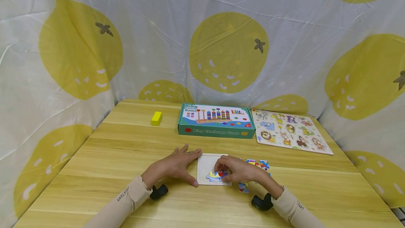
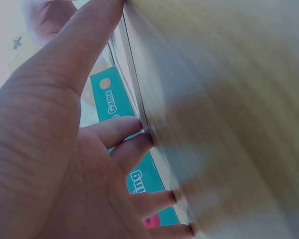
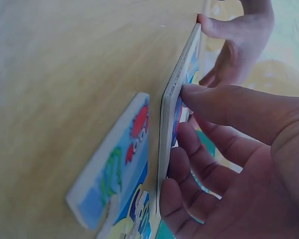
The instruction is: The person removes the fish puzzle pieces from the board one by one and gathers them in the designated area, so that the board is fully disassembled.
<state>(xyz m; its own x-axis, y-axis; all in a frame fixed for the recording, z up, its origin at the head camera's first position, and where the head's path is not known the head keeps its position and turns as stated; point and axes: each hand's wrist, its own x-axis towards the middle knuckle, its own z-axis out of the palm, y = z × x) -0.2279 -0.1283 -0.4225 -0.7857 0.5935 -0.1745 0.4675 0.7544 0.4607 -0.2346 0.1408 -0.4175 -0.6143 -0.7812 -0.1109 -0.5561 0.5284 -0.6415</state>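
Observation:
A small white puzzle tray (image 1: 207,161) lies flat on the table between my hands. My left hand (image 1: 175,164) is spread at its left side, with thumb and fingertips touching the edge; the left wrist view shows these fingers straight. Over the tray's right part, my right hand (image 1: 238,169) pinches a red and blue puzzle piece (image 1: 222,174) between thumb and curled fingers, low against the tray. Joined yellow and blue pieces (image 1: 212,178) lie at the tray's lower edge. Loose jigsaw pieces (image 1: 243,187) lie right of the tray, partly hidden by my right hand; one shows a red crab (image 3: 138,122).
Behind the tray stands a green Ring Challenge Game box (image 1: 216,132). An animal peg puzzle board (image 1: 291,133) lies at the back right, beside the box. A yellow block (image 1: 156,119) sits at the back left. Patterned cloth (image 1: 158,45) hangs around the wooden table (image 1: 126,150).

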